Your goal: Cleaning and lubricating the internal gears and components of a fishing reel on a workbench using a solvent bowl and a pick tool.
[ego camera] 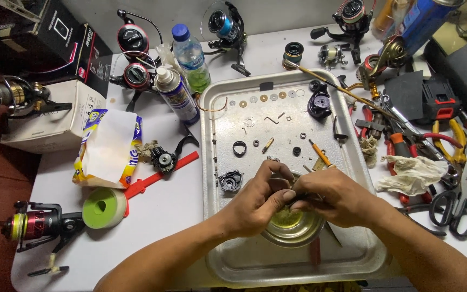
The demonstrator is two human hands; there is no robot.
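My left hand (258, 203) and my right hand (333, 197) meet over a small metal bowl (293, 230) holding yellowish-green liquid, near the front of a metal tray (233, 254). Both pinch a small dark part between their fingertips; the part is mostly hidden by the fingers. On the tray beyond the hands lie several small reel parts: a black housing (230, 181), a black ring (239, 148), a row of washers (266, 98), a black cover (319, 103) and an orange-handled pick (319, 153).
Several fishing reels (136, 75) stand around the white table, one at the front left (36, 224). A spray can (177, 94), water bottle (190, 57), tissue pack (109, 148) and green tape roll (104, 207) sit left of the tray. Pliers, scissors (458, 203) and a rag (412, 173) crowd the right.
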